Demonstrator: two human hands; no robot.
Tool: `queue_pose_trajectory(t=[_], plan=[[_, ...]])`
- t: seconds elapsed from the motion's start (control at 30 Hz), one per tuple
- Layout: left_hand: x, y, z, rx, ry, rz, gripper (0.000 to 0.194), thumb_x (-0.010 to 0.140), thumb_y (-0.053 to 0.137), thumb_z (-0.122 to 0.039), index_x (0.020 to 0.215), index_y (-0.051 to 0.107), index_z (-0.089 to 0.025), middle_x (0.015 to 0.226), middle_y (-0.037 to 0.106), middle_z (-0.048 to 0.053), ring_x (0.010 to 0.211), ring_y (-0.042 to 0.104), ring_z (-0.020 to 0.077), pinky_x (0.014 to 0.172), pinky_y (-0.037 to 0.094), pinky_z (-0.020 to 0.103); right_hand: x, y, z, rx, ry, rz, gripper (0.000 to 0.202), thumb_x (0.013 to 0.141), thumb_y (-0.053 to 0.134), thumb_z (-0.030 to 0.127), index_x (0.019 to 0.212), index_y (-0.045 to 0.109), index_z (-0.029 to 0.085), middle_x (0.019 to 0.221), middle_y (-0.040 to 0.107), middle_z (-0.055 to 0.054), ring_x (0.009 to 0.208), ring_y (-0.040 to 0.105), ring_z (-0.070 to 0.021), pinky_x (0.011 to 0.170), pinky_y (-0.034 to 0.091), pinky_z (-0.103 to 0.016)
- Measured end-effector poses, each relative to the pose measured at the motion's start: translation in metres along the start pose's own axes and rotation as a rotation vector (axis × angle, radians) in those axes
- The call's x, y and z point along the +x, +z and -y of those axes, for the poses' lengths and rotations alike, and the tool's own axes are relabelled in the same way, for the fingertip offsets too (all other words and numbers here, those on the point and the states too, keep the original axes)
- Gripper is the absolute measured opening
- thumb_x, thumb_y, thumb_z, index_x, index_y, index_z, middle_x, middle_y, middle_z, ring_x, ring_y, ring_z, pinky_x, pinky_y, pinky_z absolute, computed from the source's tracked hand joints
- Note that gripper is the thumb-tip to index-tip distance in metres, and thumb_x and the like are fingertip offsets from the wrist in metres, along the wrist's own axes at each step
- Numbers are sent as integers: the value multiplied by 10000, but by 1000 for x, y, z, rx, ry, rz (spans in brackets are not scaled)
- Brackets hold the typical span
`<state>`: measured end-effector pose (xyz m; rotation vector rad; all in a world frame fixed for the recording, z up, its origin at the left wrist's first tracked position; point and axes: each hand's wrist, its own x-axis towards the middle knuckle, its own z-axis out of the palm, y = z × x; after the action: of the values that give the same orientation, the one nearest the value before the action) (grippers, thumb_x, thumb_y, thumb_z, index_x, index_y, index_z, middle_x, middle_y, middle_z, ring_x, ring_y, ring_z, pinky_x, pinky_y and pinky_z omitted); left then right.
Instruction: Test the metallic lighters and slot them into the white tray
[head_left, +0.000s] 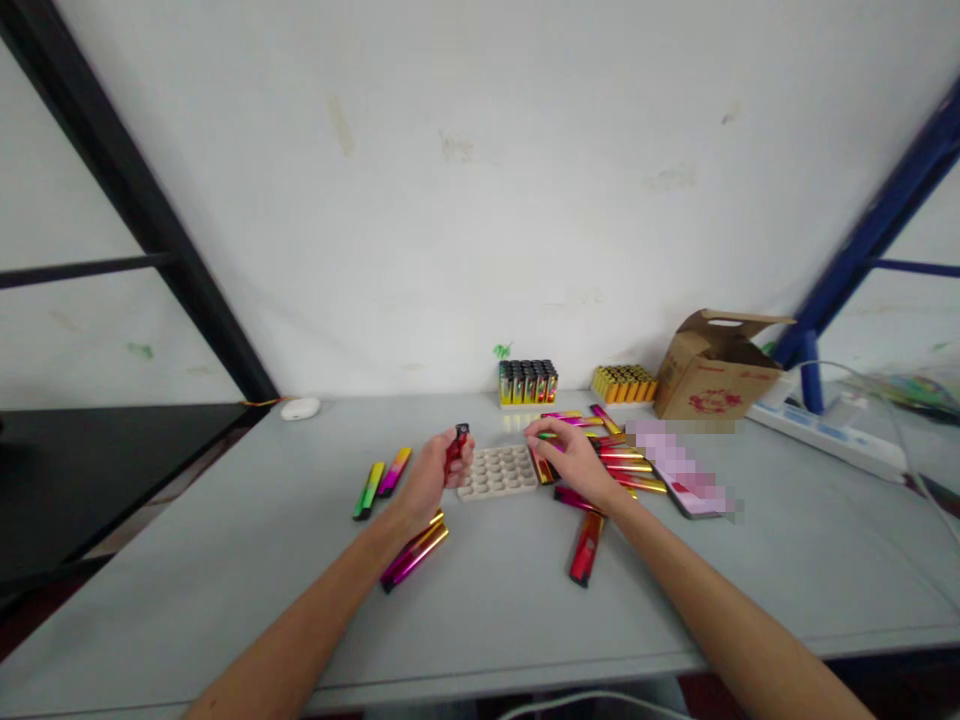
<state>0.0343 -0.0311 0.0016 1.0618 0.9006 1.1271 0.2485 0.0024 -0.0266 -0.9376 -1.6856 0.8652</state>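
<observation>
My left hand (pixel 435 470) is closed around a dark red lighter (pixel 455 445) held upright, its black top showing above the fingers. Just right of it lies a pale tray (pixel 499 473) with rows of round holes. Over the tray's right edge and a pile of lighters (pixel 626 465), my right hand (pixel 574 460) has its fingers drawn together; what they hold, if anything, is hidden. A red and gold lighter (pixel 544 467) shows below those fingers. Nearer me lies a red lighter (pixel 586 550). Purple-gold lighters (pixel 416 555) rest beneath my left wrist, and a green-yellow lighter (pixel 369 490) lies farther left.
Against the wall stand a filled block of black-topped lighters (pixel 529 383) and a block of yellow-orange cylinders (pixel 625 384). An open cardboard box (pixel 716 370), a power strip (pixel 832 440) and a pink, partly blurred flat object (pixel 682 470) are on the right. A white oval object (pixel 300 409) sits back left.
</observation>
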Motion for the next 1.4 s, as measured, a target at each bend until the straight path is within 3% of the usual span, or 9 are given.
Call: queue_pose_trajectory(t=[0.2, 0.33, 0.47, 0.67, 1.0, 1.13, 1.23, 1.3, 1.4], plan=[[-4, 5, -2, -149, 17, 81, 273, 829, 493, -407, 733, 523, -154, 595, 411, -40, 491, 369, 74, 464, 326, 187, 0, 0, 2, -53, -19, -10, 153, 823, 600, 320, 855, 642, 176, 880, 659, -41, 875, 607, -188, 858, 452, -334], [-3, 8, 2, -215, 93, 19, 187, 821, 570, -331, 841, 562, -144, 734, 557, 6, 622, 521, 95, 562, 425, 205, -2, 2, 9, -101, -41, -29, 170, 841, 581, 332, 837, 635, 171, 845, 655, -40, 837, 605, -184, 822, 457, -326], [0, 10, 11, -88, 152, 17, 314, 792, 674, -389, 956, 538, -158, 850, 636, 29, 698, 604, 118, 601, 470, 222, -7, 11, 19, -136, -105, -31, 181, 864, 561, 332, 894, 641, 173, 887, 664, -51, 859, 609, -184, 817, 463, -329], [2, 8, 19, 118, 180, 91, 441, 764, 686, -490, 1016, 501, -179, 959, 658, 48, 778, 662, 180, 604, 564, 304, -10, 24, 29, -175, -241, -67, 223, 861, 601, 346, 1011, 692, 208, 1138, 601, -99, 1111, 554, -208, 984, 412, -373], [2, 2, 20, 343, 134, 212, 437, 772, 663, -518, 960, 657, -124, 918, 729, 86, 876, 687, 229, 871, 539, 401, 12, 30, 30, -118, -198, -15, 182, 793, 680, 364, 841, 730, 196, 1125, 664, -93, 1062, 604, -216, 976, 422, -394], [1, -6, 6, 351, 101, 147, 505, 765, 630, -588, 961, 656, -124, 967, 736, 124, 884, 699, 245, 840, 551, 407, 22, 20, 36, 67, -140, 2, 258, 810, 644, 424, 855, 730, 186, 933, 718, -52, 892, 638, -190, 829, 486, -332], [1, -17, -9, 333, 96, 75, 541, 749, 623, -604, 963, 641, -108, 892, 743, 145, 811, 715, 245, 805, 560, 409, 26, 13, 33, 172, -74, -115, 278, 800, 644, 441, 858, 728, 182, 831, 722, -22, 774, 632, -174, 737, 494, -304], [1, -24, -17, 348, 179, -51, 485, 778, 589, -568, 940, 632, -113, 813, 741, 119, 726, 712, 222, 714, 572, 372, 25, 14, 26, 169, -50, -143, 273, 781, 665, 429, 867, 734, 179, 843, 730, -24, 771, 635, -178, 739, 493, -304], [5, -33, -20, 445, 364, -343, 364, 817, 536, -487, 879, 615, -137, 694, 698, 50, 568, 655, 158, 569, 539, 289, 22, 23, 16, 68, -49, -45, 255, 782, 667, 399, 857, 741, 166, 825, 736, -37, 750, 639, -179, 714, 493, -296]])
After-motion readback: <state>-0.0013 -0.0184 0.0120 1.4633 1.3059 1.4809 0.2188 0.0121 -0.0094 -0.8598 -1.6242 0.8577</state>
